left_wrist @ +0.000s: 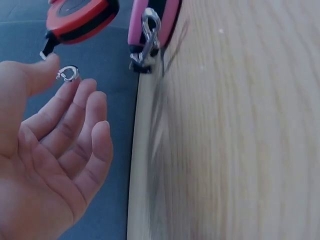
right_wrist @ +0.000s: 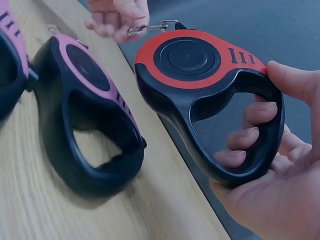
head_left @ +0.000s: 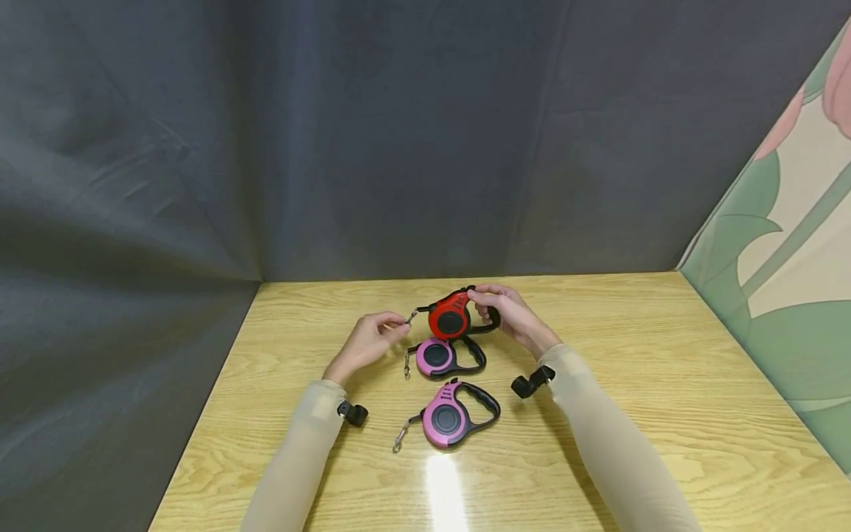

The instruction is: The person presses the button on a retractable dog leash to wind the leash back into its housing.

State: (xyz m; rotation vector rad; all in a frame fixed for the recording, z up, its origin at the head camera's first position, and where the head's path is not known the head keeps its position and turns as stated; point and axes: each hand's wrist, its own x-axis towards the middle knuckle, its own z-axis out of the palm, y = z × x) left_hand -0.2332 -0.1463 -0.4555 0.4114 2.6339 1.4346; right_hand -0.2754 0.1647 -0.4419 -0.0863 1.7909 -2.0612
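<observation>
My right hand [head_left: 510, 314] grips the black handle of a red retractable dog leash [head_left: 448, 318], its fingers curled through the loop, as the right wrist view shows. The leash is held up off the table. At its other end, my left hand [head_left: 374, 338] pinches the metal snap clip [left_wrist: 69, 73] between thumb and fingertips; the remaining fingers are loosely bent. Just nearer than the red leash lies a pink retractable leash [head_left: 435, 355] with a black handle. A second pink retractable leash [head_left: 445, 419] lies closer to me, its clip pointing left.
The wooden table [head_left: 638, 369] ends at a dark grey cloth [head_left: 412, 148] behind and to the left. A flower-patterned panel [head_left: 791, 281] borders the right side. Each wrist wears a small black camera, one of them the right wrist camera [head_left: 532, 382].
</observation>
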